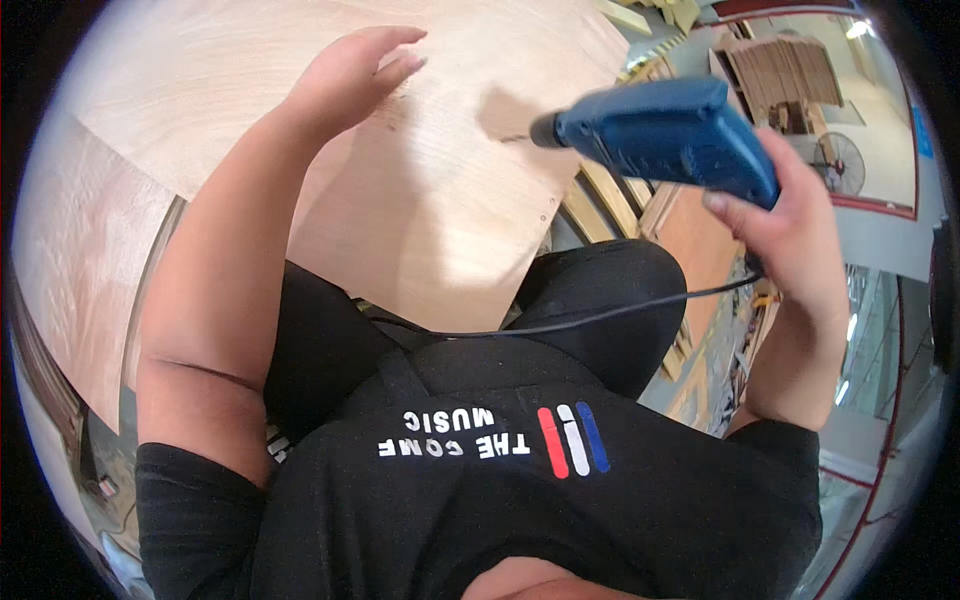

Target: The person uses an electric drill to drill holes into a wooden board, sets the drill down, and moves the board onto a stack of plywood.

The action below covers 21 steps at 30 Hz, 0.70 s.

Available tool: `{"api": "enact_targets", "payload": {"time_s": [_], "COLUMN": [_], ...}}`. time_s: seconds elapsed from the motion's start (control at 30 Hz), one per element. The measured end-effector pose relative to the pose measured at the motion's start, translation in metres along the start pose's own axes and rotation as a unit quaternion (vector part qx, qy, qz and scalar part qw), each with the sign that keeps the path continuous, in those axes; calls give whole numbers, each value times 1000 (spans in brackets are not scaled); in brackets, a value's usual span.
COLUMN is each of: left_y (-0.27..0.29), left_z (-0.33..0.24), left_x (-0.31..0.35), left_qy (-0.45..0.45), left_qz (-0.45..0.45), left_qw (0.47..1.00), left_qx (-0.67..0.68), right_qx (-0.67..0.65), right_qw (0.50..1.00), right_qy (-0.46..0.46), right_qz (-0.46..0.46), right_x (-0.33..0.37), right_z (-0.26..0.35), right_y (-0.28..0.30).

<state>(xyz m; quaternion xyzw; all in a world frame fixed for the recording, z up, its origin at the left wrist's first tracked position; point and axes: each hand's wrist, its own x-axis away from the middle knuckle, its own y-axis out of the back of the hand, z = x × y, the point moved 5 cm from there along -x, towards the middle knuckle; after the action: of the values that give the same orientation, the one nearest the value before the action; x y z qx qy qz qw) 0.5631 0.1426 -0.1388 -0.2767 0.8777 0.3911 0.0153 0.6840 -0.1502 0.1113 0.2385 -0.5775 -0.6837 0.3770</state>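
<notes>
My right hand [795, 225] grips a blue corded power drill [650, 135] by its handle. The drill lies nearly level in view, its dark chuck [545, 130] facing left, and a thin bit shows in front of it. Beneath is a large pale plywood sheet [470, 220], on which the drill's shadow falls; whether the bit touches the wood I cannot tell. My left hand [350, 80] is over the far part of the sheet, thumb and fingers apart, with nothing visible between them. Near the sheet's right edge are a few small dark marks.
The drill's black cable [610, 318] runs across my lap. Another plywood sheet [100, 240] is at the left. Wooden strips [600, 200] and a brown board [690, 240] lie right of the sheet. Farther right are a stack of brown sheets [785, 70] and a round fan [838, 163].
</notes>
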Motion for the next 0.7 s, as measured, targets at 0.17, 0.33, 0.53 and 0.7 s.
{"api": "enact_targets", "payload": {"time_s": [0.17, 0.33, 0.53, 0.7], "left_y": [-44, -66, -137, -216], "left_z": [-28, -44, -115, -140], "left_x": [2, 15, 74, 177], "left_qy": [-170, -174, -386, -563], "left_qz": [112, 218, 248, 365], "left_qw": [978, 957, 874, 741], "left_qx": [-47, -81, 158, 25], "right_qx": [14, -44, -63, -267], "right_qw": [995, 986, 984, 941], "right_qy": [-95, -162, -161, -203], "right_qz": [-8, 15, -31, -44], "right_x": [58, 83, 103, 102], "right_z": [-39, -63, -81, -119], "right_y": [-5, -19, -16, -27]}}
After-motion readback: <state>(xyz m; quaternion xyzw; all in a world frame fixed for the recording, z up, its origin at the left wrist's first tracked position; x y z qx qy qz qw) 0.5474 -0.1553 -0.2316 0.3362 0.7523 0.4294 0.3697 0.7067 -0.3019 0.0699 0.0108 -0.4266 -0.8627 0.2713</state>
